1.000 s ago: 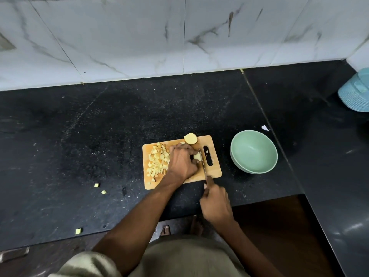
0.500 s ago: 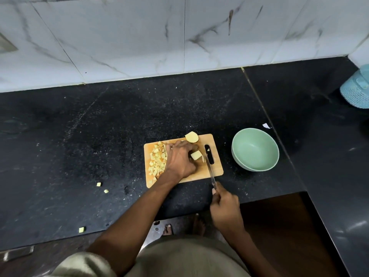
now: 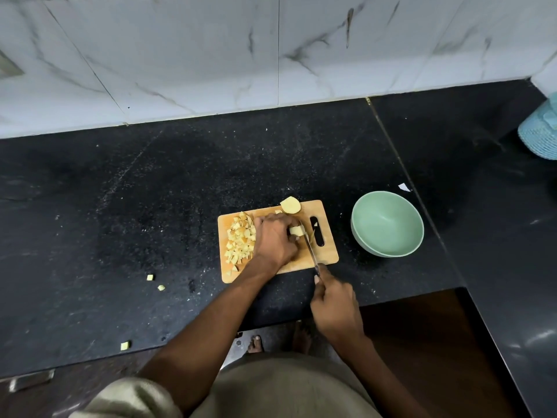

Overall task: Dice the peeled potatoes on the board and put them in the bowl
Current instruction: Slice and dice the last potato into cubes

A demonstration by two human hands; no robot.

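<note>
Curled over a small pale-yellow potato piece, our left hand pins it to the rectangular light wooden cutting board, while our right hand is wrapped round the handle of a thin steel-bladed knife whose blade lies right against that piece.

Far left on the speckled black stone counter lie three stray yellow cubes; we judge more could skid off the same way, since the heap of diced potato crowds the board's left side. Our left fingertips sit just beside the blade, so a slip on the wet piece could nick them. An uncut half potato overhangs the board's far edge and might roll off. Right of the board, the round pale-green bowl holds nothing yet.

Hidden from us: the fingertips under our left hand, the knife's handle inside our right, and whether the edge has bitten in.
</note>
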